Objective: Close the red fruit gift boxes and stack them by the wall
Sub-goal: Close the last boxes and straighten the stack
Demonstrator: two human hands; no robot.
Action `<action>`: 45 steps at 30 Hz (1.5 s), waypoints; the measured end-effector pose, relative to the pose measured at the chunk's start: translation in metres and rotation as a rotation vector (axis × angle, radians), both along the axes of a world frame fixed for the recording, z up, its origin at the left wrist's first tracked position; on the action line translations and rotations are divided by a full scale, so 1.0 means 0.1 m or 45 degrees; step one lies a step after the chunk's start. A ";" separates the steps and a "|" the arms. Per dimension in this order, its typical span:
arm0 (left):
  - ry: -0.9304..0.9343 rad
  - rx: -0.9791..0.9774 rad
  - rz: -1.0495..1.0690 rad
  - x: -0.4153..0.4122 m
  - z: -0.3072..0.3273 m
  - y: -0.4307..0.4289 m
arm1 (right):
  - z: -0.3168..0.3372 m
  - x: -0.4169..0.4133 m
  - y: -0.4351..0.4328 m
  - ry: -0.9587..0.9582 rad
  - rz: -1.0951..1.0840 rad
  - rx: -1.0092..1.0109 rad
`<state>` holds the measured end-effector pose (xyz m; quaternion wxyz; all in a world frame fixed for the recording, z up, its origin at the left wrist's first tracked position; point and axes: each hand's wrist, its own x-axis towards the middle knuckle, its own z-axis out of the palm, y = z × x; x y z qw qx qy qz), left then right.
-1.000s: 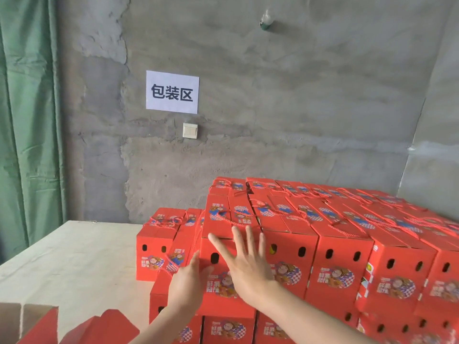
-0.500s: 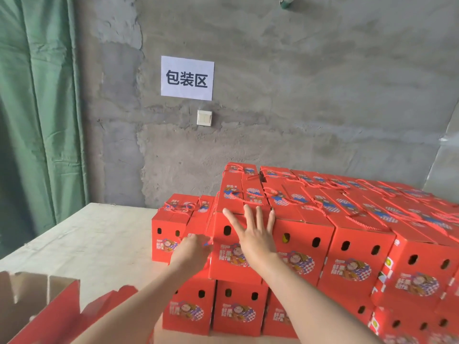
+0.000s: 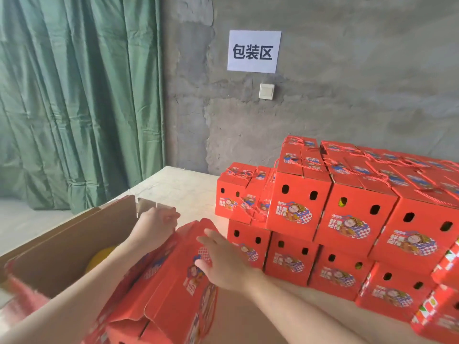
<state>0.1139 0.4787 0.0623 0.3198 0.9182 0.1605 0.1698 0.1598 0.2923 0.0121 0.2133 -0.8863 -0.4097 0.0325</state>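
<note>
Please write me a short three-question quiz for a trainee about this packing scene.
1. True or false: the open red gift box nearest the camera is already shut.
2. Which hand lies flat on that box's printed flap? A) left hand B) right hand
3. What hangs on the wall above the light switch?

Key: 1. False, its flaps are still up. 2. B. 3. A white paper sign.

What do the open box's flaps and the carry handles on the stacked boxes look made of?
Open box's flaps: cardboard, it seems, printed glossy red outside, plain brown inside, with folded creases. Carry handles: likely twisted red cord, since spiral strands show and they lie limp on the lids.
</note>
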 end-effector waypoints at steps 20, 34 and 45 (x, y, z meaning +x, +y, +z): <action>0.377 0.211 -0.098 -0.50 -0.81 -0.12 | -0.75 -1.11 -0.14 0.150 -0.248 0.173; -0.022 0.319 -0.234 -0.74 -0.89 -1.06 | -0.64 -0.69 -1.78 0.323 -0.404 0.419; 0.189 -0.298 -0.465 -0.62 -1.23 -1.08 | -0.64 -0.58 -2.80 0.363 -1.149 0.709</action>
